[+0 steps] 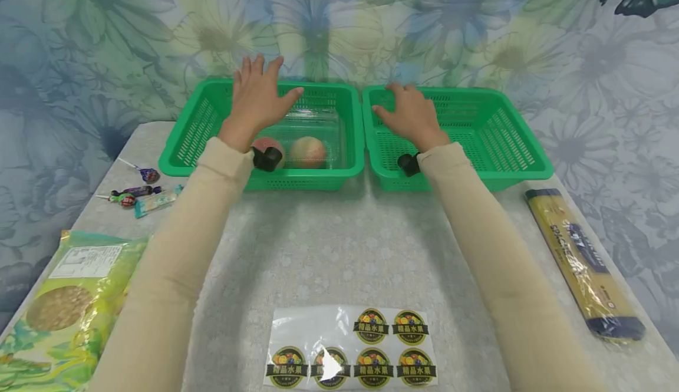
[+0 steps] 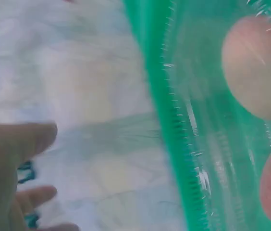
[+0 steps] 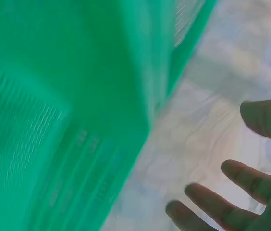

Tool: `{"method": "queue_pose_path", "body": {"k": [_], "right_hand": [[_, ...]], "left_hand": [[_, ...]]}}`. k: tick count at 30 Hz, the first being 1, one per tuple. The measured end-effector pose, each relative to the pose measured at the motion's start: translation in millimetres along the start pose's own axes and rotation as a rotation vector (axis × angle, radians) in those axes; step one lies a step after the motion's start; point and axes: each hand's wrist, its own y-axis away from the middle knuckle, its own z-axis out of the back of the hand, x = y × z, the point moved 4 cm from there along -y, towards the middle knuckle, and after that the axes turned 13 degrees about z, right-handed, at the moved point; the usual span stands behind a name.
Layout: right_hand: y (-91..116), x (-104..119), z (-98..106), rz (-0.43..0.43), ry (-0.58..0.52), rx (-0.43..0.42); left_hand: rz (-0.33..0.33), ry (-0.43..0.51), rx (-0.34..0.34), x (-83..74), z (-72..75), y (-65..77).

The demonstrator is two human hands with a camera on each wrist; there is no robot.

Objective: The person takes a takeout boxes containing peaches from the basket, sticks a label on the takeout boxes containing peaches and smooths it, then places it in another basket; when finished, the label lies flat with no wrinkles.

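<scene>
Fruit, two round pieces, is lying in a clear plastic box inside the left basket. In the head view a black wrist camera is partly covering the pinkish piece, while the paler piece is sitting beside it in plain sight. From the left wrist we are seeing less of the basket but catching bright glints on the plastic over both pieces.

We are finding the left hand stretching over the left basket, its grip spread, thumb standing away from the fingers. The left-wrist view is setting those fingers against the flowered backdrop, past the rim.

The right hand is hanging over the left part of the right basket. The head view is bunching its fingers for us, but the right-wrist view is showing the grip spread too, thumb and three fingers standing apart.

Only the head view is giving us the sheet of round stickers on the surface, the candies beyond the green food bag, and the spaghetti packet lying at the right.
</scene>
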Motion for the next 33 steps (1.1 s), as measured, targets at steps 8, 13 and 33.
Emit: {"method": "queue_pose_path", "body": {"k": [8, 13, 33], "right_hand": [[22.4, 29.5, -25.9, 0.082, -0.397, -0.052], [32.6, 50.7, -43.1, 0.153, -0.511, -0.091], [21.8, 77.9, -79.0, 0.058, -0.541, -0.242]], "left_hand": [[0.05, 0.411, -0.21, 69.3, -2.1, 84.1], [0.107, 0.523, -0.419, 111.0, -36.1, 115.8], [0.32, 0.828, -0.419, 155.1, -84.0, 100.2]]}}
